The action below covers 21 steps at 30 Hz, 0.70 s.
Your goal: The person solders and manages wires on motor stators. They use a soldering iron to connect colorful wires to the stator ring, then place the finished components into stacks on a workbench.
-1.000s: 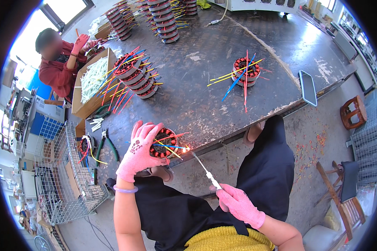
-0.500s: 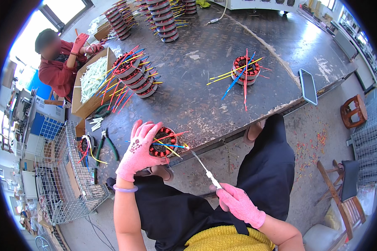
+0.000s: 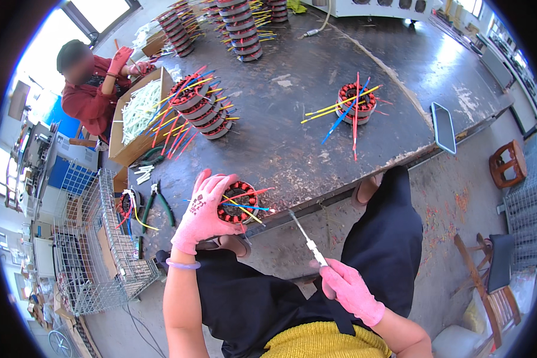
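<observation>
On the table's near edge lies a motor stator (image 3: 237,190) with red coils and red, yellow and blue leads. My left hand (image 3: 204,209), in a pink glove, grips its left side, thumb at the front and fingers over the back. The blue lead's tip, pointing right, shows a small bright glow. My right hand (image 3: 352,293), also gloved in pink, is closed around a slim tool (image 3: 313,248) with a white collar and a thin metal shaft. The shaft points up-left towards the lead, its end a short gap away.
A stator stack (image 3: 203,113) and a box of white sleeves (image 3: 140,113) stand behind. Green-handled pliers (image 3: 164,206) and another stator (image 3: 125,206) lie left. Rightwards are a single stator (image 3: 357,101) and a phone (image 3: 443,128). A co-worker (image 3: 95,83) sits far left, beyond a wire cart (image 3: 101,262).
My right hand has drawn the tool slightly right and down, away from the blue lead. The orange flare at the lead's tip has shrunk to a small glow. My left hand still holds the stator.
</observation>
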Each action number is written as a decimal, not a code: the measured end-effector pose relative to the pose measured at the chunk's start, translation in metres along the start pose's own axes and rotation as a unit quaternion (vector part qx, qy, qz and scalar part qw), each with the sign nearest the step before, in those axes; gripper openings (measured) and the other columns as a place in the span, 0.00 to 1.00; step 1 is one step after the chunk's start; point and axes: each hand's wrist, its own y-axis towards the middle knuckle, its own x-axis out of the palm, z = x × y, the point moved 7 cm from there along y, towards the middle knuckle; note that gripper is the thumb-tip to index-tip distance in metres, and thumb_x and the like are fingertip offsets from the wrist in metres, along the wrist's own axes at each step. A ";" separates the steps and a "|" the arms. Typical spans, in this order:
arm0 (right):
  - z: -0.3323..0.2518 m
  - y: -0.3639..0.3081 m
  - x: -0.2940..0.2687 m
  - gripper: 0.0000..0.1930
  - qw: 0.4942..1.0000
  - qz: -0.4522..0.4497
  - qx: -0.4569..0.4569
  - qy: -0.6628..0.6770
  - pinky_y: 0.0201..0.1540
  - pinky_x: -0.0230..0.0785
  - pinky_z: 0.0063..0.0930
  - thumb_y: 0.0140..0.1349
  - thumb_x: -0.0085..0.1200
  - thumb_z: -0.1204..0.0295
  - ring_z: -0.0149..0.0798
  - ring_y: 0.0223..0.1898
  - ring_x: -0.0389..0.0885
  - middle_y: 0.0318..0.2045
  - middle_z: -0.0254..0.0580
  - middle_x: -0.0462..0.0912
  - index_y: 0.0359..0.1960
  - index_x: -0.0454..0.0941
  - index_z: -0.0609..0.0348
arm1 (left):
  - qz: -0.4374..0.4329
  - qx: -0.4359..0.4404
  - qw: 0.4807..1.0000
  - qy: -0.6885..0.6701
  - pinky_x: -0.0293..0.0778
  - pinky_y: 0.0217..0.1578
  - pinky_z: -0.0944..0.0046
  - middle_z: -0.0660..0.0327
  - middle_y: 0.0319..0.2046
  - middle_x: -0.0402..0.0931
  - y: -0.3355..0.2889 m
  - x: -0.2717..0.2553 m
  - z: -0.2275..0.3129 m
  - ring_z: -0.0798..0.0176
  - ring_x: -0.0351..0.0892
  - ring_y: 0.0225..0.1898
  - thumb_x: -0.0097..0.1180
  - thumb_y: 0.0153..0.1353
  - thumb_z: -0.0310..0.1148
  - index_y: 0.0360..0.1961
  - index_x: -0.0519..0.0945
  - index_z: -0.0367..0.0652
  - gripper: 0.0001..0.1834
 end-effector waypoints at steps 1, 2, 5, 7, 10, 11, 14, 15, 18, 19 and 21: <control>-0.002 0.000 -0.002 0.17 1.000 0.002 -0.006 0.003 0.26 0.54 0.19 0.75 0.45 0.67 0.21 0.23 0.62 0.22 0.25 0.65 0.59 0.73 0.63 | 0.000 0.001 1.000 -0.006 0.45 0.73 0.46 0.54 0.55 0.73 -0.001 -0.003 0.001 0.49 0.65 0.65 0.78 0.29 0.45 0.62 0.70 0.41 0.54; -0.003 -0.001 -0.005 0.17 1.000 0.003 -0.011 0.007 0.25 0.54 0.19 0.75 0.45 0.67 0.21 0.22 0.62 0.22 0.25 0.65 0.59 0.73 0.63 | -0.001 0.002 1.000 -0.011 0.45 0.73 0.46 0.54 0.55 0.73 -0.002 -0.005 0.004 0.50 0.66 0.64 0.78 0.29 0.46 0.62 0.70 0.41 0.54; -0.009 -0.003 -0.008 0.17 1.000 0.014 -0.015 -0.022 0.25 0.54 0.18 0.75 0.45 0.67 0.21 0.22 0.61 0.21 0.25 0.65 0.59 0.73 0.63 | -0.019 0.030 0.999 -0.023 0.44 0.74 0.45 0.55 0.57 0.72 0.000 -0.005 0.003 0.50 0.66 0.65 0.77 0.30 0.46 0.63 0.69 0.42 0.54; -0.007 0.000 -0.008 0.17 1.000 0.004 -0.014 -0.006 0.26 0.54 0.17 0.74 0.45 0.68 0.21 0.22 0.62 0.21 0.25 0.66 0.59 0.73 0.63 | -0.019 0.049 0.998 -0.021 0.43 0.74 0.45 0.55 0.58 0.72 -0.002 0.000 0.000 0.49 0.64 0.66 0.78 0.28 0.48 0.62 0.70 0.43 0.55; 0.004 0.003 -0.006 0.17 1.000 0.003 -0.002 -0.002 0.26 0.55 0.16 0.74 0.45 0.68 0.21 0.22 0.62 0.22 0.25 0.66 0.59 0.73 0.64 | -0.017 0.087 0.995 -0.037 0.42 0.74 0.44 0.56 0.58 0.71 -0.001 0.005 0.001 0.51 0.64 0.67 0.78 0.27 0.47 0.64 0.69 0.43 0.57; 0.005 0.003 -0.003 0.17 1.000 0.006 0.003 0.013 0.26 0.55 0.17 0.74 0.45 0.67 0.21 0.22 0.63 0.21 0.24 0.66 0.58 0.74 0.63 | -0.024 0.081 0.996 -0.029 0.42 0.74 0.44 0.56 0.58 0.72 0.000 0.006 0.001 0.50 0.63 0.67 0.78 0.26 0.46 0.64 0.69 0.44 0.57; 0.008 0.006 -0.003 0.17 0.999 0.013 0.015 -0.032 0.27 0.58 0.18 0.74 0.45 0.67 0.22 0.23 0.64 0.21 0.25 0.66 0.57 0.75 0.63 | -0.039 0.056 0.998 0.002 0.41 0.74 0.43 0.57 0.58 0.71 0.001 0.002 0.006 0.50 0.62 0.68 0.78 0.26 0.45 0.64 0.70 0.44 0.57; 0.006 0.007 -0.003 0.17 0.998 0.010 0.008 -0.055 0.27 0.59 0.19 0.74 0.44 0.67 0.22 0.23 0.65 0.21 0.26 0.67 0.57 0.75 0.62 | -0.035 0.043 0.998 0.016 0.41 0.74 0.43 0.57 0.59 0.71 0.001 -0.002 0.010 0.50 0.62 0.68 0.78 0.26 0.45 0.64 0.70 0.44 0.57; 0.003 0.010 0.000 0.17 0.995 0.003 -0.006 -0.098 0.28 0.60 0.20 0.74 0.44 0.66 0.22 0.23 0.66 0.21 0.27 0.67 0.57 0.75 0.63 | -0.037 0.031 0.999 0.025 0.42 0.74 0.42 0.56 0.58 0.71 -0.001 -0.002 0.009 0.49 0.61 0.68 0.77 0.26 0.44 0.64 0.71 0.45 0.55; 0.002 0.010 0.000 0.17 0.994 0.001 -0.009 -0.109 0.28 0.61 0.20 0.74 0.43 0.66 0.22 0.23 0.66 0.21 0.27 0.68 0.57 0.75 0.63 | -0.041 0.031 0.998 0.023 0.43 0.73 0.42 0.56 0.58 0.71 -0.002 -0.001 0.008 0.48 0.62 0.68 0.76 0.27 0.44 0.64 0.71 0.45 0.54; 0.000 0.011 0.001 0.17 0.995 -0.001 -0.015 -0.101 0.28 0.61 0.20 0.74 0.43 0.66 0.22 0.22 0.65 0.21 0.27 0.67 0.57 0.75 0.63 | -0.030 0.038 0.999 0.019 0.42 0.74 0.43 0.56 0.59 0.71 -0.001 -0.001 0.005 0.49 0.61 0.69 0.77 0.26 0.44 0.64 0.71 0.44 0.56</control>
